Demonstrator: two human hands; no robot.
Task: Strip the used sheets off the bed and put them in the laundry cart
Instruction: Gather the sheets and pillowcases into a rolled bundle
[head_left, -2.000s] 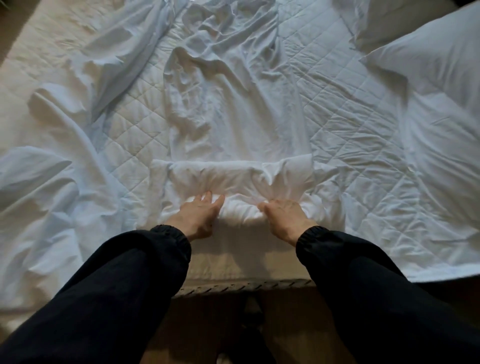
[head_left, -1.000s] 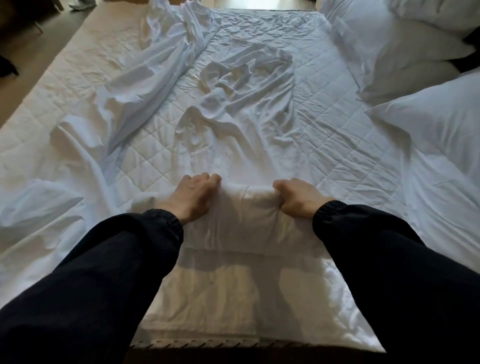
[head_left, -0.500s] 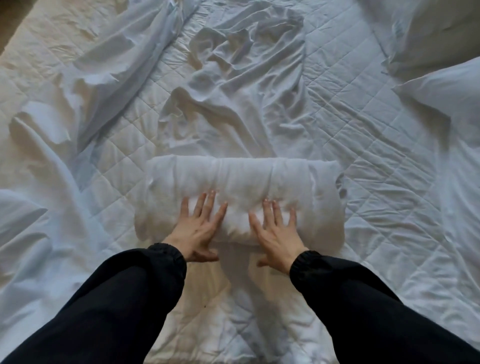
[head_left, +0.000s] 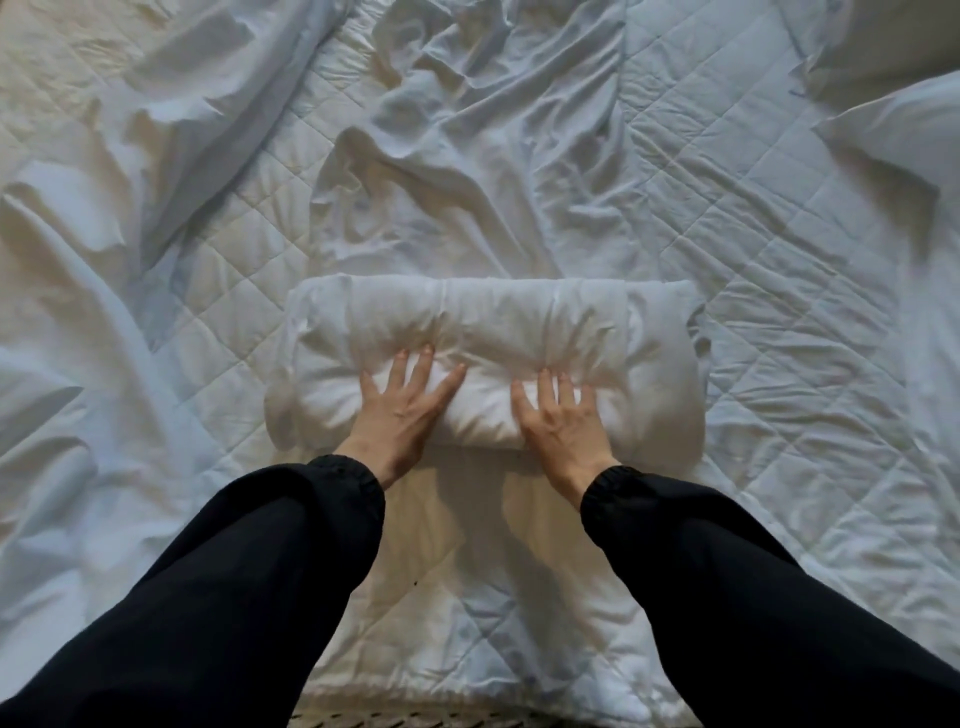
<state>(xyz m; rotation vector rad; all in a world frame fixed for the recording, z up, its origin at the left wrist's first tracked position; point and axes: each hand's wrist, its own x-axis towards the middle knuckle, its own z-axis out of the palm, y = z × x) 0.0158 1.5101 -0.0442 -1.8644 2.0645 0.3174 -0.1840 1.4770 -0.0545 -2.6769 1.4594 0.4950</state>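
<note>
both hands lie flat on the white rolled bundle of bedding (head_left: 493, 312). my left hand (head_left: 400, 410) and right hand (head_left: 561, 415) have straight, slightly spread fingers and press their palms into its near flank, with nothing clutched or pinched by either. black sleeves (head_left: 234, 597) run back to me from each wrist.

working down in size: the bed's white quilted mattress pad (head_left: 779, 260) fills the view, bare in diamond-stitched patches right and left of centre. over it sprawls the loose white crumpled sheet (head_left: 457, 156), heaped in ridges beyond the bundle. the bundle sits mid-bed on the pad, just ahead of me. a white pillow (head_left: 904, 124) pokes in at the upper right, well apart from the bundle. i see no laundry cart from here.

what matters for my next input: the bundle's long axis runs left to right, square across my reach. it lies directly ahead of both hands, which sit side by side near its middle, neither clearly nearer. the slack sheet lies on its far side, away from me. so i judge a forward push would roll it onto that slack and gather more. lifting it instead would call for the hands moved out toward the ends, since both ends reach well past my palms and could sag or unroll.
</note>
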